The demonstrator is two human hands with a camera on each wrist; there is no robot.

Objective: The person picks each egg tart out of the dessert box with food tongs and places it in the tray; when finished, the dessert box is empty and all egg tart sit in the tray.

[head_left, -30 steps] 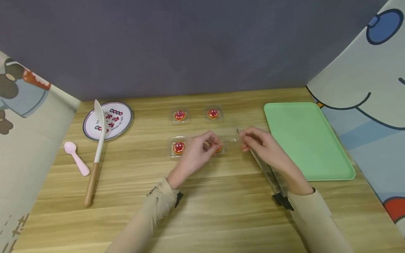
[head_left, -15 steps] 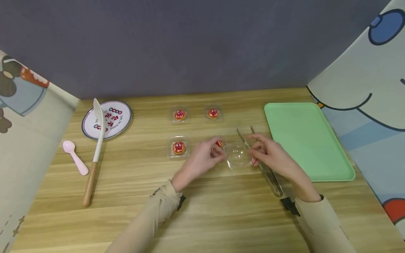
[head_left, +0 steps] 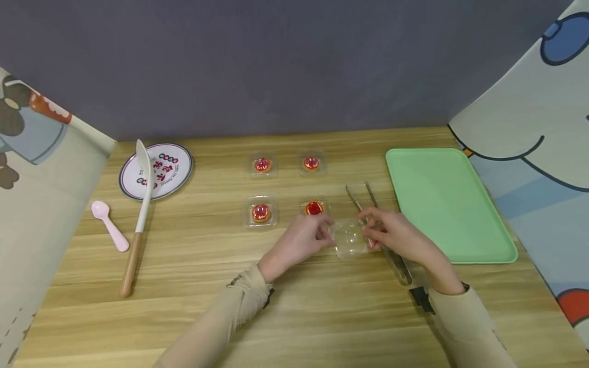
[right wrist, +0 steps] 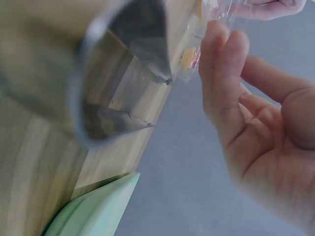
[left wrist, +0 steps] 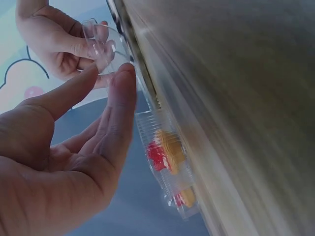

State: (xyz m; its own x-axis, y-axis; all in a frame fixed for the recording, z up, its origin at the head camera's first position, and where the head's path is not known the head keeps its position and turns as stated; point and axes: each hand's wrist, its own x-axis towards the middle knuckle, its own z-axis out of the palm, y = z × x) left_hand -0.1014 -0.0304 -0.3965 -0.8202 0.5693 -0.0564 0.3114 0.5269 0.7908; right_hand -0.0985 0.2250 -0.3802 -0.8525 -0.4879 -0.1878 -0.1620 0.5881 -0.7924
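Observation:
A clear plastic lid (head_left: 350,241) with a domed middle is held between the two hands, low over the table. The left hand (head_left: 303,236) pinches its left side with thumb and forefinger; in the left wrist view the lid (left wrist: 109,46) spans from these fingers to the other hand. At its right side the right hand (head_left: 398,232) pinches the edge, above metal tongs (head_left: 399,266) lying on the table. Just beyond the left hand, a small red-topped tart (head_left: 314,208) sits in a clear tray, its top without a cover.
Three more tarts in clear boxes, including a near-left tart (head_left: 261,213), lie nearby. A green tray (head_left: 448,204) is at right. On the left are a patterned plate (head_left: 177,174), a wooden-handled spoon (head_left: 133,260) across it and a pink spoon (head_left: 110,227). A grey wall (head_left: 285,66) closes the back.
Both hands have moved right and nearer the person, bringing the clear lid off to the right of the tart. The tart's top and the tongs are now more visible.

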